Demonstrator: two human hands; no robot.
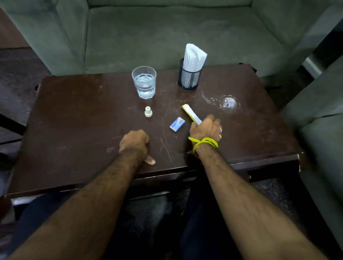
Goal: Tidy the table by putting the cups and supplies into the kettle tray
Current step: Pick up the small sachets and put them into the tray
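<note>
progress: honestly looks like barely started, nothing reads as put away yet and I can't spot any kettle tray in view at all.

right hand point(206, 128): curled round the near end of a white and yellow packet point(190, 113), which sticks out toward the far edge of the table point(73, 117). Can't tell if the packet is lifted or resting on the wood.

left hand point(134, 143): loose fist, knuckles down on the table near the front edge, holding nothing, thumb poking back toward the person.

glass point(144, 81): upright near the far edge, about the middle, part full of water. Untouched, so that one's left to do, and I'd guess it needs a careful carry.

mesh holder point(190, 77): just right of the glass at the far edge, white paper napkins point(194, 55) standing in it.

small white cap point(148, 111): sits alone just in front of the glass.

little blue box point(177, 124): lies flat just beside the right hand, on its left.

wet ring point(229, 102): smear toward the right edge, might want wiping.

left to do: pretty much everything, once the tray turns up.
</note>
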